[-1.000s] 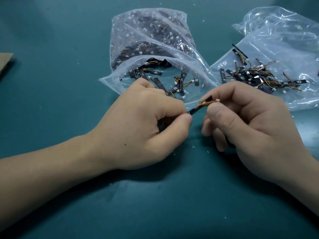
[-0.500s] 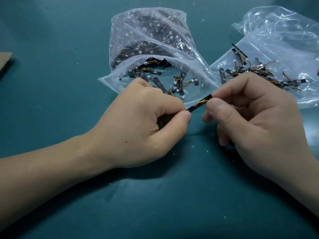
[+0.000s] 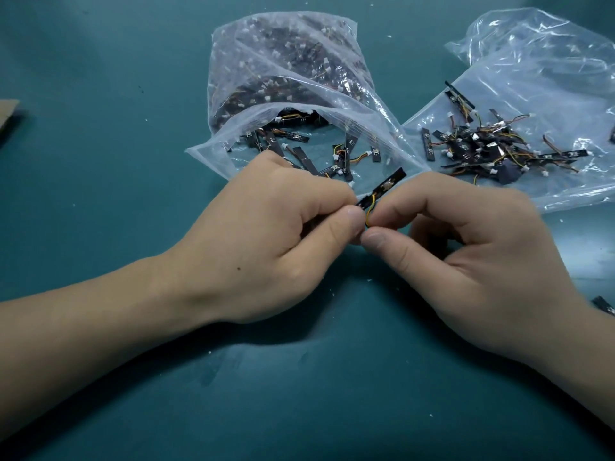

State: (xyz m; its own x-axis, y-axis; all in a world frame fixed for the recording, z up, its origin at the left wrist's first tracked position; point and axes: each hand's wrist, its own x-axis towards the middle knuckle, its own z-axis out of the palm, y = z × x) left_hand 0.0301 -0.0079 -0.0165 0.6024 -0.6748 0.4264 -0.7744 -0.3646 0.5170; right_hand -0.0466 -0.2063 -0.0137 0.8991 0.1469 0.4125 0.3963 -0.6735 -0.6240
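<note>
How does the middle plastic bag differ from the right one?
The middle bag bulges, packed with dark parts; the right bag lies nearly flat. The middle bag's mouth gapes open at its near end, while the right bag shows only a small loose heap of parts. Both are clear plastic, on the teal table, with similar black wired strips.

2 bare forearms angle in from the near corners. The left hand and right hand meet in the middle, thumb tips almost touching, each pinching thumb against forefinger, remaining fingers curled under.
</note>
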